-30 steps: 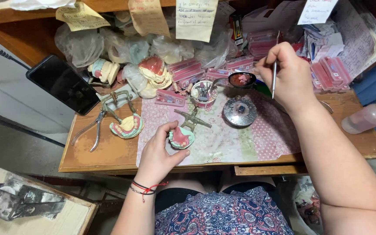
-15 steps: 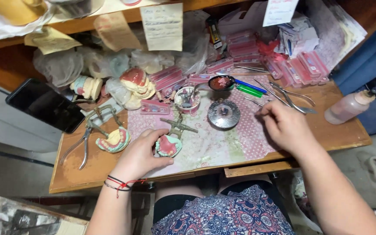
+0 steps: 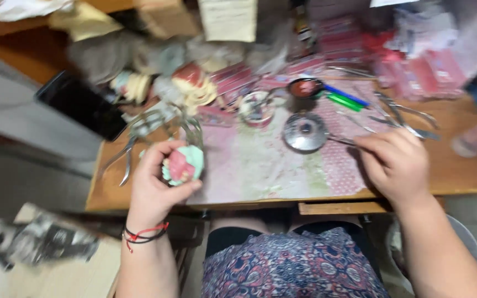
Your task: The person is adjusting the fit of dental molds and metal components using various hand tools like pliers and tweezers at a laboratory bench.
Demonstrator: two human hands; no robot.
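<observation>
Pink-and-green dental cast (image 3: 182, 165), clenched in our left hand (image 3: 155, 187) at the desk's near left edge; our right hand (image 3: 396, 163) pinches a thin tool (image 3: 342, 140) lying left-right, tip toward the metal lid (image 3: 305, 132).

Your left hand (image 3: 153, 185) holds a dental model (image 3: 183, 164), a small lump with a pink middle and a pale green base. It sits gripped between your thumb and fingers, lifted at the near left part of the desk, with a thin wire frame rising from its far side. Your right hand (image 3: 396, 163) pinches a slim metal tool (image 3: 342, 140) at the near right. The tool lies almost flat, its tip pointing left and reaching the round shiny metal lid (image 3: 305, 132). The picture is blurred, so finer detail cannot be told.
</observation>
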